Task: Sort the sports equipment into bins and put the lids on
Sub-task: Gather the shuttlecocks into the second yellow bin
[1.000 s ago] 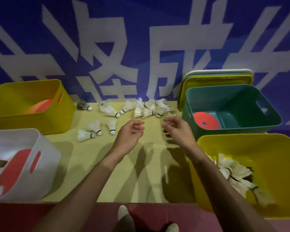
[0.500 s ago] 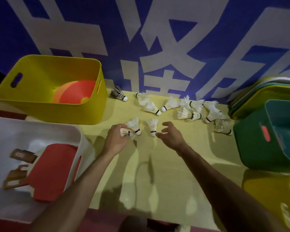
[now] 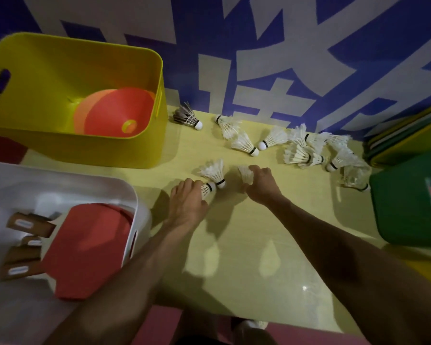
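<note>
Our right hand (image 3: 261, 184), open before, is gripping a feathery shuttlecock (image 3: 245, 173), skirt pointing upper-left; our left hand (image 3: 188, 200) is gripping a second shuttlecock (image 3: 207, 190), cork rightward.

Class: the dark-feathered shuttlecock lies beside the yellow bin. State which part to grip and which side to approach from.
Probably the white cork end, pinched from above and from the right. The dark shuttlecock lies on its side, cork pointing right, away from the yellow bin; the splayed feathers would likely crush.

Right hand (image 3: 260, 186) now grips shuttlecock (image 3: 245, 173); left hand (image 3: 187, 201) grips second shuttlecock (image 3: 207, 190).
</note>
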The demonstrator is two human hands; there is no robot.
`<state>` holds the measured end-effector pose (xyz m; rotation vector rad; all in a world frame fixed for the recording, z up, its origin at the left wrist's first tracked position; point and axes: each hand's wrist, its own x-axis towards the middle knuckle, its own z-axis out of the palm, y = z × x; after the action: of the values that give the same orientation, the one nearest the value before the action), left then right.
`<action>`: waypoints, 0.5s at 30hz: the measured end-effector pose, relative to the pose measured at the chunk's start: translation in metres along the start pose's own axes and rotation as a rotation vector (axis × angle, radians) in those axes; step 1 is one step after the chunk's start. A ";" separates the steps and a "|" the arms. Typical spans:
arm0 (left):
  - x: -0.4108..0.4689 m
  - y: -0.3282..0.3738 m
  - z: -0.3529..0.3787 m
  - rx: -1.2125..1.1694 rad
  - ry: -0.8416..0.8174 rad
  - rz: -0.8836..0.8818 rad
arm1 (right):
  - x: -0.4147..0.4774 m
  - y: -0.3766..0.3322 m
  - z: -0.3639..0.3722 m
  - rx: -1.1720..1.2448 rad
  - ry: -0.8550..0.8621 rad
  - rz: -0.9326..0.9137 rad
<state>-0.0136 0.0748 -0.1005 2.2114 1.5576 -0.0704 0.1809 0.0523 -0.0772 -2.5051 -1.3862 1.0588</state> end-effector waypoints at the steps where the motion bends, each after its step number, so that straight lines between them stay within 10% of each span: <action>1: -0.002 0.000 0.003 -0.018 0.011 -0.004 | -0.003 0.002 0.003 0.001 0.007 0.017; 15: -0.055 0.028 0.012 -0.359 -0.007 -0.152 | -0.059 0.058 0.018 0.235 0.123 0.026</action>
<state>-0.0055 0.0138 -0.0873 1.8141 1.5903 0.1455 0.1903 -0.0315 -0.0823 -2.3797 -1.1281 0.9894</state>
